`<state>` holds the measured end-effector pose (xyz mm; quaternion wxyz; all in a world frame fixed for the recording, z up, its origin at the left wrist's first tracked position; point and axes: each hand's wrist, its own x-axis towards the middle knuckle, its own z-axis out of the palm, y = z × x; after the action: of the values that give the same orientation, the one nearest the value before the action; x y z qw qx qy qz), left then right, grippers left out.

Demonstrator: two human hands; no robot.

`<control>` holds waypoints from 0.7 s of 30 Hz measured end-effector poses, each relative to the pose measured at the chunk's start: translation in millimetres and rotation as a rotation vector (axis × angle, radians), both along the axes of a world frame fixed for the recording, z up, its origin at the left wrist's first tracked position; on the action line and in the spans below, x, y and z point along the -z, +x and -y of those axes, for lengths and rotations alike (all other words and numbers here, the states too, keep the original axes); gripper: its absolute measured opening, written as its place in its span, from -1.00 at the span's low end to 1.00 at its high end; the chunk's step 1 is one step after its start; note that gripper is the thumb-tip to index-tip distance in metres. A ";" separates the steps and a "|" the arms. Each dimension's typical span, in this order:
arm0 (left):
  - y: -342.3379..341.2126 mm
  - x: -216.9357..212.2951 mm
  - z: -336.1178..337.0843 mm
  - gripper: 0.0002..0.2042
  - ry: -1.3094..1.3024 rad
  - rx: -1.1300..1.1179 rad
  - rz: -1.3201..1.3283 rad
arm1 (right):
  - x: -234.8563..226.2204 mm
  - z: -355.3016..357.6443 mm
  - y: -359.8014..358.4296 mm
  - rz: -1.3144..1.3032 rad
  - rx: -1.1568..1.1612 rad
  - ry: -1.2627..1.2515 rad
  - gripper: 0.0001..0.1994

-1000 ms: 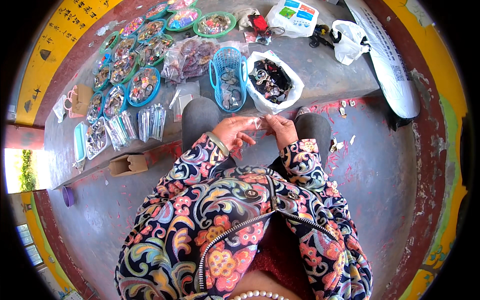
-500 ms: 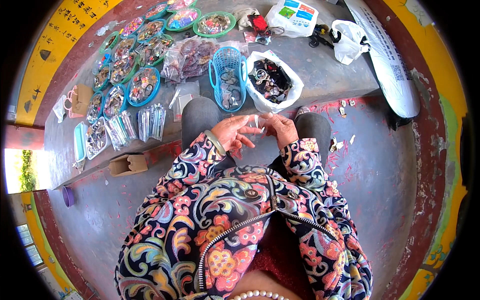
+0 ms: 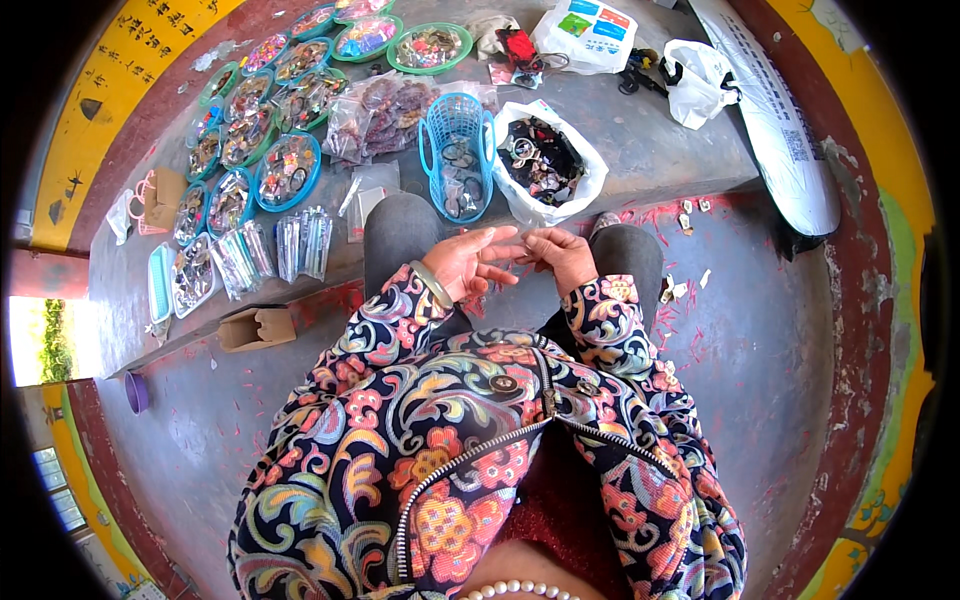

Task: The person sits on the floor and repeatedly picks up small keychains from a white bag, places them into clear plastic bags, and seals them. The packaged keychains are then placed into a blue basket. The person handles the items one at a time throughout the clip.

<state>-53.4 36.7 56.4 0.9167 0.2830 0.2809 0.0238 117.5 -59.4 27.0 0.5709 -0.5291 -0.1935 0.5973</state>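
My left hand (image 3: pixel 468 263) is held over my lap, palm partly up and fingers stretched apart, with a pale bangle at the wrist. Its fingertips meet those of my right hand (image 3: pixel 562 257), whose thumb and fingers are pinched together. Whatever lies in that pinch is too small to make out. Just beyond the hands, a blue plastic basket (image 3: pixel 432 180) holds small flat clear packets with dark rings in them. Beside it stands an open white plastic bag (image 3: pixel 592 187) filled with dark hair ties and small ornaments.
Several round trays of small trinkets, one a green tray (image 3: pixel 463 58), cover the ledge's left side. Clear bags (image 3: pixel 385 115) of purplish packets lie behind the blue basket. A cardboard box (image 3: pixel 257 330) sits below the ledge. White bags and a long silvery panel (image 3: pixel 778 120) are at right.
The small white piece seen between my fingers no longer shows. My left fingers have spread and turned slightly upward, and my right fingers have drawn closer into a pinch.
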 end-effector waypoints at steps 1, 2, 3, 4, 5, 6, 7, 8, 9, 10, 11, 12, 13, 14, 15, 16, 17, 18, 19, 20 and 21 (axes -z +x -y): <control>0.1 2.3 -0.6 -0.51 -0.003 -0.024 0.005 | 0.4 0.3 0.2 0.005 -0.012 -0.026 -0.85; 0.0 3.5 -1.1 -0.51 -0.006 -0.048 0.011 | 1.7 0.6 0.6 0.011 -0.024 -0.052 -0.85; -0.4 3.6 -1.6 -0.51 -0.001 -0.048 -0.002 | 3.2 0.8 1.1 0.016 -0.035 -0.078 -0.85; -1.0 2.0 -1.8 -0.51 0.002 -0.050 -0.015 | 4.8 0.2 2.1 0.056 -0.052 -0.059 -0.86; -1.2 0.5 -1.8 -0.50 0.005 -0.051 -0.027 | 5.3 0.2 2.0 0.078 -0.055 -0.055 -0.85; -0.6 -0.8 -1.5 -0.50 0.008 -0.053 -0.027 | 5.5 0.4 1.8 0.100 -0.057 -0.051 -0.84; 0.4 -1.7 -1.1 -0.50 0.012 -0.056 -0.025 | 5.6 0.4 1.6 0.124 -0.059 -0.046 -0.84; 1.0 -2.1 -1.1 -0.49 0.016 -0.058 -0.024 | 5.3 0.4 1.5 0.123 -0.060 -0.043 -0.83; 0.6 -2.2 -1.6 -0.49 0.022 -0.042 -0.022 | 4.5 0.4 1.3 0.122 -0.061 -0.041 -0.81; -0.4 -2.3 -2.1 -0.49 0.029 -0.028 -0.021 | 2.4 0.2 0.8 0.119 -0.064 -0.038 -0.80; -1.0 -2.5 -2.5 -0.49 0.036 -0.013 -0.021 | -1.0 0.0 -0.9 0.103 -0.023 -0.040 -0.79; -1.0 -3.7 -2.7 -0.48 0.049 0.021 -0.011 | -5.8 -0.4 -3.6 0.087 0.018 -0.043 -0.77; -1.1 -5.4 -2.7 -0.48 0.063 0.058 0.000 | -8.5 -0.3 -5.6 0.072 0.061 -0.046 -0.76; -1.3 -6.1 -2.5 -0.47 0.077 0.095 0.010 | -5.6 0.0 -4.6 0.032 0.035 -0.033 -0.75; -1.8 -5.4 -1.5 -0.47 0.078 0.115 -0.004 | 0.1 0.5 -2.4 -0.008 0.008 -0.020 -0.74; -1.8 -5.5 -0.1 -0.47 0.080 0.134 -0.020 | 5.5 0.9 -0.5 -0.048 -0.019 -0.007 -0.73; -1.6 -5.6 0.8 -0.48 0.082 0.153 -0.035 | 11.4 1.2 -0.1 -0.061 -0.022 0.008 -0.72; -1.2 -6.0 0.6 -0.49 0.102 0.156 -0.046 | 17.7 1.5 0.0 -0.074 -0.026 0.022 -0.71; -0.9 -5.8 0.2 -0.51 0.121 0.157 -0.055 | 20.0 1.5 0.1 -0.085 -0.030 0.036 -0.70; -0.8 -5.6 0.0 -0.52 0.140 0.158 -0.065 | 21.1 1.7 0.9 -0.070 -0.025 0.028 -0.71; -1.3 -4.4 0.2 -0.54 0.202 0.135 -0.072 | 21.3 1.8 1.3 -0.055 -0.020 0.020 -0.71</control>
<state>-54.6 36.5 60.8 0.8723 0.3930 0.2903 -0.0201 118.9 -61.2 5.7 0.5755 -0.5045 -0.1888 0.6153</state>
